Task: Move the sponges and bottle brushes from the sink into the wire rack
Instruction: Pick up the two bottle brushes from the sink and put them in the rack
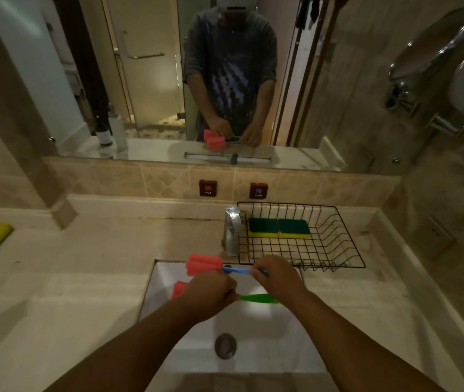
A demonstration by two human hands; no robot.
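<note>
- Bottle brushes: two, both held above the sink point(281, 329), near its back rim by the faucet point(232, 230)
- Blue-handled brush point(205, 265): right hand point(277, 274) pinched on its handle end; pink foam head points left
- Green-handled brush point(256, 297): left hand point(211, 292) closed round it (head mostly hidden)
- Two sponges point(279, 228) lie side by side in the wire rack point(335, 244), right of the faucet

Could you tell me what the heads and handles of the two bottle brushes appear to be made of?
Brush heads: apparently soft pink foam, matte and ribbed. Blue handle and green handle: seemingly glossy plastic; the green one looks translucent.
</note>
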